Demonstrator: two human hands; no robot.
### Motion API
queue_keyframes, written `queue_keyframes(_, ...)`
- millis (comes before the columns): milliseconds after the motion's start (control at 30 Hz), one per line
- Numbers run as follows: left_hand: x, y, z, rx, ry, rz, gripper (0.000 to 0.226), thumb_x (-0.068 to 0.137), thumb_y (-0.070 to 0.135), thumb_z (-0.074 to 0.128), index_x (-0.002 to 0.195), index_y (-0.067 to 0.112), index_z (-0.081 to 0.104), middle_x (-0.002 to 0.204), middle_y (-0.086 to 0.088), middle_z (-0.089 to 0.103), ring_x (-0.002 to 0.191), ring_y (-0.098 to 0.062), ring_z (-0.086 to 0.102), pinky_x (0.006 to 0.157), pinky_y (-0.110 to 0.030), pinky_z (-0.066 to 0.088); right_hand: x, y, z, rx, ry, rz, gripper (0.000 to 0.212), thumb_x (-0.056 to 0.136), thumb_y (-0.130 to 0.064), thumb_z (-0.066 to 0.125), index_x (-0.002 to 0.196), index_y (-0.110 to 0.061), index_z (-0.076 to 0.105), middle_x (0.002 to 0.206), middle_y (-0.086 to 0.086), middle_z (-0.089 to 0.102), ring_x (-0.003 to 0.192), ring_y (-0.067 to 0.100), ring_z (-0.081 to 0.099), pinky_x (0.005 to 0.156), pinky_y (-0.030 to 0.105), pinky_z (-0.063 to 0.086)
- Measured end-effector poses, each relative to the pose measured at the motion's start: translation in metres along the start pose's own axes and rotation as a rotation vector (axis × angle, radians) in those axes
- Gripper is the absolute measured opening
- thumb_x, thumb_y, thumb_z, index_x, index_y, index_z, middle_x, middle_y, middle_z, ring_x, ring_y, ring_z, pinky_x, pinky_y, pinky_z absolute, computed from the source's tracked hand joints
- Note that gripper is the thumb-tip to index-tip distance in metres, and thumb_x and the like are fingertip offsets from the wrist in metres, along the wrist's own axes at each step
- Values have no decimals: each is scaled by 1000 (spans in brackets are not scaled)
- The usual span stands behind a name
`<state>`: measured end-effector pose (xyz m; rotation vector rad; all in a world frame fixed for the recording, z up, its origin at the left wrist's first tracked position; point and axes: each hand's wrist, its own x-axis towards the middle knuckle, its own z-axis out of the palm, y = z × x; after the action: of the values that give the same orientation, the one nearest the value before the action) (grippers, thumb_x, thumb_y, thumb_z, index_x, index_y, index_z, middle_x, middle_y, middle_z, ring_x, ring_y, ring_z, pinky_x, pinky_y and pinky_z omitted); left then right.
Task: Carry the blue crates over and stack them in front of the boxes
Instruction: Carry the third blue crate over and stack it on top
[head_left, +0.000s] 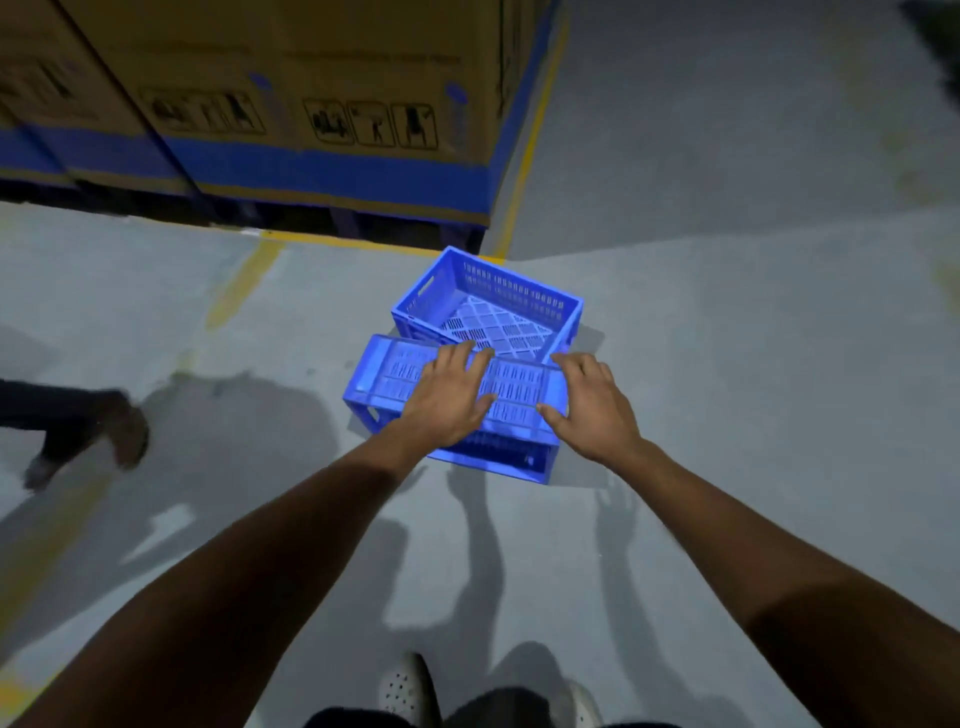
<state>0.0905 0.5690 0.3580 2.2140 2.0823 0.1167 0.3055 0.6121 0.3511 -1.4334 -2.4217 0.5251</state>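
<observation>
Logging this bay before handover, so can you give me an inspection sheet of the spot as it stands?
Surface: grey concrete floor with yellow lines.
Job's things: far crate upright and empty, in front of the cardboard boxes; near crate tipped on its side, not stacked.
Clutter: nothing seen.
Hands: left hand and right hand open, spread over the near crate.
Cables: nothing seen.
Surroundings: another person's foot at the left.

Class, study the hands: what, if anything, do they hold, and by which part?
Nothing is gripped: left hand and right hand open, fingers spread over the tipped crate, on its slatted wall.
</observation>
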Motion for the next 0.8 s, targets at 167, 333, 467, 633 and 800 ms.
queue_keyframes(167, 58, -65, 155, 53, -33, 104, 90, 84, 61, 55, 152, 19, 15, 156, -16, 19, 140, -38, 21, 106, -55, 29, 61, 57, 146, -86, -21, -54, 81, 79, -50, 70, 143, -12, 37, 142, 13, 40, 126, 34, 39, 101, 45, 40)
queue_keyframes(333, 95, -114, 274, 216, -185, 210, 133, 59, 84, 61, 151, 26, -16, 161, -15, -6, 147, -40, -4, 114, -64, 6, 95, 105, 263, -276, -177, -94, 111, 66, -76, 66, 152, -22, 21, 159, 12, 15, 144, 33, 16, 109, 55, 31)
queue_keyframes(467, 113, -129, 320, 290, -133, 208, 123, 73, 56, 74, 151, 27, -16, 161, -15, -4, 147, -39, 0, 115, -63, 10, 104, 125, 312, -491, -204, -103, 106, 77, -51, 73, 154, -27, 4, 161, 13, 5, 146, 35, 8, 113, 59, 20)
queue_keyframes(633, 126, -115, 313, 353, -43, 205, 95, 83, 3, 67, 153, 20, 4, 154, -17, 23, 137, -39, 25, 111, -56, 25, 113, 118, 300, -614, -103, -85, 83, 80, -3, 67, 148, -25, 25, 157, 12, 21, 136, 36, 27, 104, 54, 34)
queue_keyframes(800, 124, -106, 262, 255, -105, 220, 81, 90, 2, 57, 154, 22, 11, 156, -16, 24, 140, -37, 26, 101, -56, 32, 109, 90, 247, -578, -160, -39, 69, 87, -4, 60, 145, -29, 31, 152, 11, 29, 132, 38, 34, 99, 57, 37)
